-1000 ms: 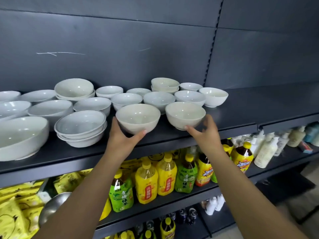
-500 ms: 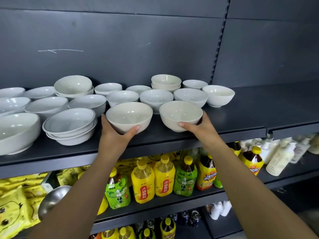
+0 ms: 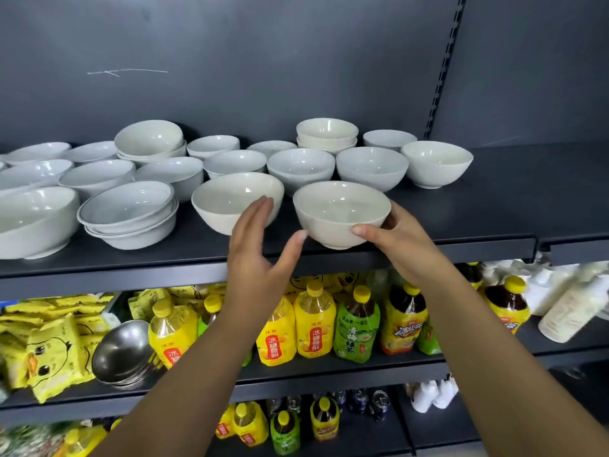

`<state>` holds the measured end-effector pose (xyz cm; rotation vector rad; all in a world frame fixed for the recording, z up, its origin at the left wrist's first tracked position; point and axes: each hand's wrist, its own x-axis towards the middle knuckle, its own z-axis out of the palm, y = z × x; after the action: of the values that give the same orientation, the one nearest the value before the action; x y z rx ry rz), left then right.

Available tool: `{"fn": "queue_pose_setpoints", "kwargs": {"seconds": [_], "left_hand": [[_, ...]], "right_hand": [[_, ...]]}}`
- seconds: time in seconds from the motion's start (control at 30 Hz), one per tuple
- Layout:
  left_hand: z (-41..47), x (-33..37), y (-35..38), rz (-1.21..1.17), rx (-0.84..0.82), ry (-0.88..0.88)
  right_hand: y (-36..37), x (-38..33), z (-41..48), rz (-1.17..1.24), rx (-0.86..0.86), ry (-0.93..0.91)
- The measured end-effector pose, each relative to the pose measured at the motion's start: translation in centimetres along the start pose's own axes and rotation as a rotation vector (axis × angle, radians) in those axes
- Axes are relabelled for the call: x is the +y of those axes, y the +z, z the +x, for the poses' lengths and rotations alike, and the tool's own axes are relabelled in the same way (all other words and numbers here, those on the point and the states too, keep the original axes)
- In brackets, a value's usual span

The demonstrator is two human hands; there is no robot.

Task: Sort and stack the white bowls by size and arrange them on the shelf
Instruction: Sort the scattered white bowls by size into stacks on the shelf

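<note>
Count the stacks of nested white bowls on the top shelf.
3: a front-left stack, a back-left stack, a back-centre stack. Bowls at the left edge are cut off, so another may be hidden.

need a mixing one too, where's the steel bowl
Head view, lower left: the steel bowl leans on the shelf below the white bowls, between yellow snack packs and a yellow bottle.

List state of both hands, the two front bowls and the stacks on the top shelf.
left front bowl, upright, empty, not gripped.
right front bowl, upright, empty, at the front edge of the shelf.
left hand, open, fingers straight, between the two front bowls.
right hand, grips right front bowl, thumb on its front.
front-left stack, nested, upright.
back stack, nested, upright.
</note>
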<state>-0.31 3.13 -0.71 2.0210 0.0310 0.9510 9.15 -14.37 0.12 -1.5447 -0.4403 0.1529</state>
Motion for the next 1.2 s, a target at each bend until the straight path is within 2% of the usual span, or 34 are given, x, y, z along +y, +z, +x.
{"fn": "queue_pose_setpoints", "kwargs": {"seconds": [0.1, 0.4, 0.53, 0.73, 0.93, 1.07, 1.2], "left_hand": [[0.6, 0.9, 1.4, 0.054, 0.054, 0.086], [0.9, 0.7, 4.2, -0.289, -0.103, -0.146], [1.1, 1.6, 4.8, -0.360, -0.184, -0.228], [1.8, 3.6, 3.5, -0.382, -0.081, -0.132], [4.6, 4.5, -0.9, -0.393, 0.024, -0.029], [5.6, 2.3, -3.7, -0.317, 0.089, -0.049], [5.8, -0.7, -5.3, -0.301, 0.057, -0.115]], "right_hand": [[-0.4, 0.3, 0.2, 0.012, -0.037, -0.009], [-1.3, 0.9, 1.1, 0.062, -0.124, -0.040], [-2.1, 0.7, 1.1, 0.109, -0.193, -0.031], [-2.0, -2.0, 1.5, 0.095, -0.246, -0.130], [2.1, -5.6, 4.2, 0.132, -0.314, -0.203], [6.1, -5.7, 5.8, 0.138, -0.326, -0.205], [9.0, -4.7, 6.9, 0.104, -0.347, -0.192]]}}
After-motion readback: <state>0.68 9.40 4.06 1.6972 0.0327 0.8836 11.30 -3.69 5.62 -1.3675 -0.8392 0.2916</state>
